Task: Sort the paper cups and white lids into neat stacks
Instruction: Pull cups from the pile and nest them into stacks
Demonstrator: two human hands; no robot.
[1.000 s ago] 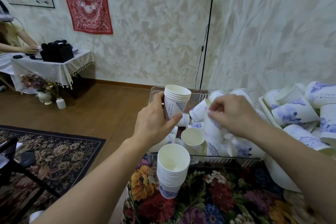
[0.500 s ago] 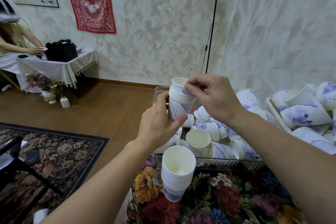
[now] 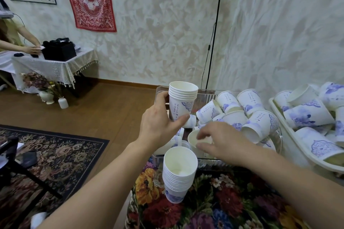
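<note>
Our left hand (image 3: 160, 126) still grasps small cup stack (image 3: 182, 100) at frame centre — one cup taller now. Right hand (image 3: 221, 140) dropped to lower centre, fingers (image 3: 203, 132) pinching loose cup (image 3: 197, 138) in clear tray (image 3: 279, 135).

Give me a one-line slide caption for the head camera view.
Left hand holds a small cup stack while right hand reaches for a loose cup in the clear bin.

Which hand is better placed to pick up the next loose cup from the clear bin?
The right hand: it is already at an upright loose cup in the clear bin. The left hand is busy gripping the held stack.
</note>
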